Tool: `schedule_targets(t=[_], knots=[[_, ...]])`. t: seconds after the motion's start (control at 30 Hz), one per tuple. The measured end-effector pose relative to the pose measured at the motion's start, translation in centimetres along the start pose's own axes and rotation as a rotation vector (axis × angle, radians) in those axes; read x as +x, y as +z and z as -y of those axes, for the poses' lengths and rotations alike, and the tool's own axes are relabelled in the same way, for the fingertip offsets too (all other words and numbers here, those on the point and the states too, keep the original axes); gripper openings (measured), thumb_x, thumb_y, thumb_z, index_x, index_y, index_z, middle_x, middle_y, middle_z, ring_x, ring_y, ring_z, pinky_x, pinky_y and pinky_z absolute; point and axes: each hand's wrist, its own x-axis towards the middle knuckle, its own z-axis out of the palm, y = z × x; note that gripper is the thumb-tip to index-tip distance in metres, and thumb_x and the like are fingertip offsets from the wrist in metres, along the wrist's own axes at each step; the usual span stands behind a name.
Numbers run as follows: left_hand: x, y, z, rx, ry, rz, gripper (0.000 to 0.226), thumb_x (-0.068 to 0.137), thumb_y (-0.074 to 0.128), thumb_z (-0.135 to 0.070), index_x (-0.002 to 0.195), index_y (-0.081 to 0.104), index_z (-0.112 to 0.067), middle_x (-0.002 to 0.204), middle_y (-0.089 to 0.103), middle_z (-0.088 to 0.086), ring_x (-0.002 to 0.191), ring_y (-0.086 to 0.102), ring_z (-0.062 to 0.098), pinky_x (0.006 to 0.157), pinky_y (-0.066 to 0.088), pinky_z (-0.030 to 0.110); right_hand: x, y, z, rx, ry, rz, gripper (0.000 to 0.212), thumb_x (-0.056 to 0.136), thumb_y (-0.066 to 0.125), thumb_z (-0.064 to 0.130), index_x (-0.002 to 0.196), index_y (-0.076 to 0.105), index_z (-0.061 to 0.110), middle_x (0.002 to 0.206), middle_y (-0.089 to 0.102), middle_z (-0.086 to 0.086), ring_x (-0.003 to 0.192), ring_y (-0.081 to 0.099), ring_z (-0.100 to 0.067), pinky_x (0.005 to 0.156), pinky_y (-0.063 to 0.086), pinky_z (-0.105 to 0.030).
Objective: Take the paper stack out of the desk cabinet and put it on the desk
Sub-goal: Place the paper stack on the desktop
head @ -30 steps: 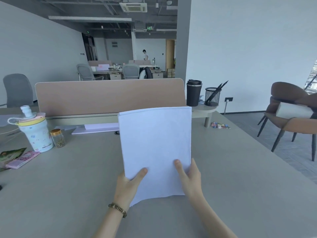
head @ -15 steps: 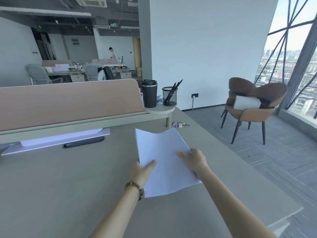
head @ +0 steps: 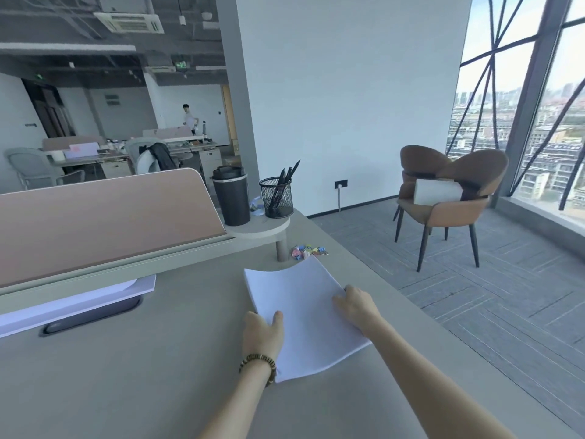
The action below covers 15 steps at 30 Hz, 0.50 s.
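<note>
A white paper stack point(head: 300, 308) lies low over the grey desk point(head: 126, 369), its far edge curling up a little. My left hand point(head: 262, 331), with a bead bracelet at the wrist, grips the stack's left edge, thumb on top. On the right edge my right hand point(head: 356, 304) holds it the same way. The desk cabinet is out of view.
A tan divider panel point(head: 95, 223) runs along the back of the desk. At its right end stand a black travel mug point(head: 230, 194) and a mesh pen cup point(head: 276, 196) on a small round shelf. Wrapped candies point(head: 308, 250) lie beyond the stack. A brown chair point(head: 443, 198) stands on the floor right.
The paper stack went from upright in front of me to nearly flat on the desk's right part. The view swung right; both hands kept their hold on it.
</note>
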Motion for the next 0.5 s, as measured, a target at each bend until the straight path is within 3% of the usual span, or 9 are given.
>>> schedule_targets(t=[0.2,0.33,0.4,0.5], knots=[[2.4,1.0,0.3,0.235,0.107,0.004,0.032,0.084,0.054,-0.026,0.105,0.047,-0.002,0.106,0.066,0.016,0.093,0.065,0.037,0.074,0.052,0.039,2.0,0.0,0.5,-0.133,-0.015,0.002,0.017,0.086,0.053,0.03,0.093,0.049,0.015,0.096,0.055,-0.004,0.089,0.052,-0.028,0.072,0.04,-0.029],[3.2,2.0,0.7,0.5,0.143,-0.075,0.042,0.086,0.051,-0.034,0.115,0.051,-0.004,0.124,0.056,0.012,0.119,0.049,0.034,0.096,0.038,0.041,2.9,0.0,0.4,-0.18,-0.014,0.001,0.023,0.084,0.056,0.031,0.1,0.056,0.014,0.119,0.06,-0.012,0.112,0.058,-0.031,0.077,0.04,-0.029],[3.3,2.2,0.9,0.606,0.161,-0.101,0.042,0.087,0.046,-0.04,0.113,0.053,-0.008,0.123,0.053,0.008,0.119,0.045,0.03,0.098,0.034,0.042,3.1,0.1,0.2,-0.212,0.002,-0.02,0.038,0.083,0.056,0.032,0.113,0.061,0.01,0.128,0.054,-0.014,0.122,0.053,-0.033,0.083,0.042,-0.031],[3.4,2.6,1.6,0.671,0.194,-0.134,0.041,0.088,0.042,-0.044,0.109,0.055,-0.011,0.118,0.053,0.005,0.116,0.047,0.027,0.096,0.034,0.041,2.7,0.7,0.0,-0.356,-0.041,-0.109,0.044,0.085,0.053,0.038,0.117,0.061,0.01,0.127,0.054,-0.013,0.124,0.048,-0.033,0.095,0.042,-0.036]])
